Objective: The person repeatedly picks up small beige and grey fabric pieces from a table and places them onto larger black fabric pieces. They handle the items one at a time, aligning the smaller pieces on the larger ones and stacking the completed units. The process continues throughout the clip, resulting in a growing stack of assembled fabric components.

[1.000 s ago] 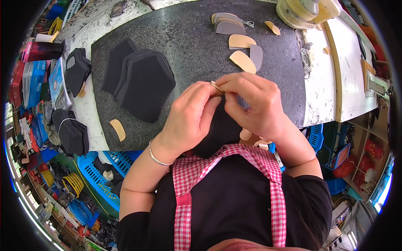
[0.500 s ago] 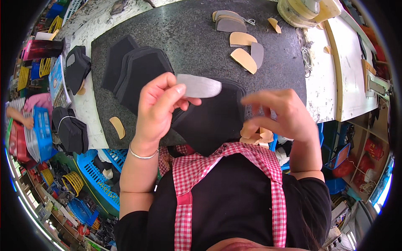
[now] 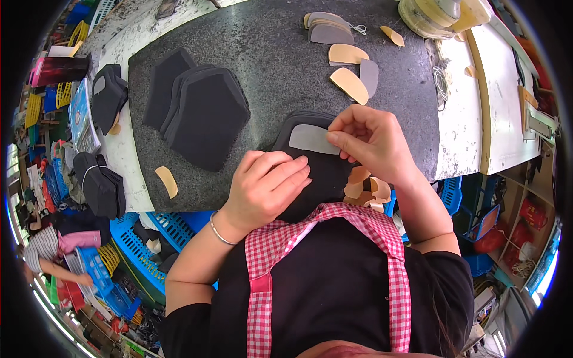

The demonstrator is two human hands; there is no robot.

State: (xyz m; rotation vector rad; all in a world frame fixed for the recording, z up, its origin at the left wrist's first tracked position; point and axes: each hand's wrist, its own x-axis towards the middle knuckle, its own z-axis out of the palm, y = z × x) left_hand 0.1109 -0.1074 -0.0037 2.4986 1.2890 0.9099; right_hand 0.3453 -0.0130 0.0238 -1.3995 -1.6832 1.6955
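Observation:
A grey half-rounded patch (image 3: pixel 311 138) lies against the upper part of a black fabric piece (image 3: pixel 316 179), the top one of a stack at the near edge of the work board. Its right end is pinched between the thumb and fingers of my right hand (image 3: pixel 377 143). My left hand (image 3: pixel 265 186) rests on the left side of the black piece, fingers stretched out and holding nothing. Curled tan backing scraps (image 3: pixel 363 190) lie just below my right hand. Farther left on the board is another stack of black pieces (image 3: pixel 209 119).
Tan and grey patches (image 3: pixel 349 86) lie at the far right of the dark board (image 3: pixel 280 65), below a cream tub (image 3: pixel 439 18). One tan piece (image 3: pixel 167 182) sits near the left edge. Blue baskets (image 3: pixel 140 244) stand below the table. Another person (image 3: pixel 54 256) is at far left.
The grey patch has come down from the air onto the black piece. My left hand has let go of it and lowered; my right hand has moved in and pinched its right end.

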